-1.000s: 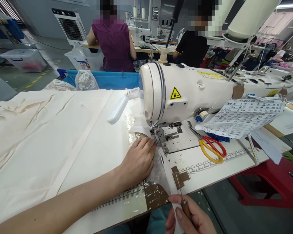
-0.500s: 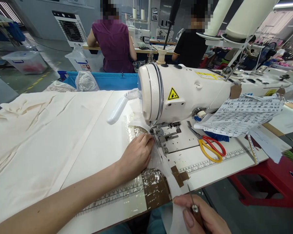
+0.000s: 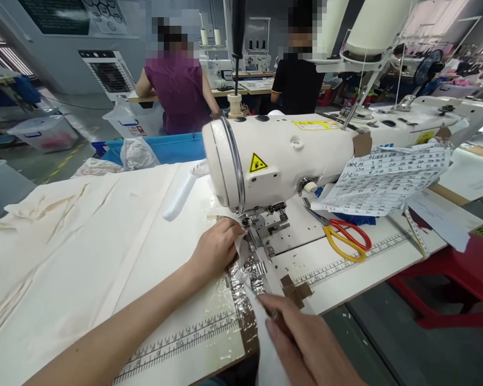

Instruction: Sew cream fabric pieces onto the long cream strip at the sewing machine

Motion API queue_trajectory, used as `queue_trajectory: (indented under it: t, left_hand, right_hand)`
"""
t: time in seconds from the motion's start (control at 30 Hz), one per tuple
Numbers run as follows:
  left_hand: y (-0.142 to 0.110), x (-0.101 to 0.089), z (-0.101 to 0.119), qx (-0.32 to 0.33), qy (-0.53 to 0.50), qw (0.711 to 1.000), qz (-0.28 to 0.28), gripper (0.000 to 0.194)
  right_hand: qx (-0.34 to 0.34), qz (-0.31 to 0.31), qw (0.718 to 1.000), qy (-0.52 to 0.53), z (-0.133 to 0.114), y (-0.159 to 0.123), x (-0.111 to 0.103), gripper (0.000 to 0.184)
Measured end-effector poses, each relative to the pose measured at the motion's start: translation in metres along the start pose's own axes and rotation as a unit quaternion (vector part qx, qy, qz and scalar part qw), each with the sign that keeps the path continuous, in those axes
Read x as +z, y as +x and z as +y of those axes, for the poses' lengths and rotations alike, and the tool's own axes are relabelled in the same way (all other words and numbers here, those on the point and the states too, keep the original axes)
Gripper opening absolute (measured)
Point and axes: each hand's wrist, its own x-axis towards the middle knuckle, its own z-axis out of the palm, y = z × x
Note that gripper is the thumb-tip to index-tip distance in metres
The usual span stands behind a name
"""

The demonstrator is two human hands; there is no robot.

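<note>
My left hand (image 3: 216, 245) lies beside the needle area of a white sewing machine (image 3: 282, 161), its fingers closed on the white fabric strip (image 3: 241, 252) near the presser foot (image 3: 247, 221). Lower down, my right hand (image 3: 306, 340) grips an awl (image 3: 280, 321), mostly hidden by the fingers. The lower end of the white strip (image 3: 265, 343) hangs over the table edge, against my right thumb and fingers. Left of the machine, a broad cream fabric (image 3: 116, 225) covers the table.
Scissors (image 3: 333, 223) with red and yellow handles lie right of the needle plate. A handwritten paper sheet (image 3: 382, 179) hangs on the machine. A ruler tape (image 3: 185, 340) runs along the front edge. A red stool (image 3: 462, 284) stands right. Two people (image 3: 181, 96) sit ahead.
My right hand has moved up and left from below the table edge toward the needle, the awl turning with it. The left hand stays by the presser foot. The view has shifted.
</note>
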Motion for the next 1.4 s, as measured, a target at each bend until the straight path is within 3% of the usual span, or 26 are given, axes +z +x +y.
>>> queue_trajectory:
  t: [0.17, 0.37, 1.23, 1.4]
  left_hand:
    - [-0.002, 0.0, -0.007, 0.002, -0.086, 0.996, 0.021, 0.016]
    - [0.001, -0.001, -0.008, 0.015, -0.1, 0.994, 0.03, 0.016]
    - [0.003, 0.001, -0.01, -0.031, -0.132, 0.991, 0.013, 0.01]
    - [0.003, 0.003, -0.009, 0.018, -0.102, 0.994, 0.041, 0.011]
  right_hand:
    - [-0.037, 0.056, 0.996, -0.057, 0.026, 0.027, 0.008, 0.03]
    - [-0.096, 0.136, 0.964, -0.209, 0.034, 0.055, 0.022, 0.032]
    - [-0.093, 0.14, 0.949, -0.268, 0.035, 0.068, 0.032, 0.031]
    - [-0.088, 0.137, 0.948, -0.275, 0.034, 0.07, 0.033, 0.031]
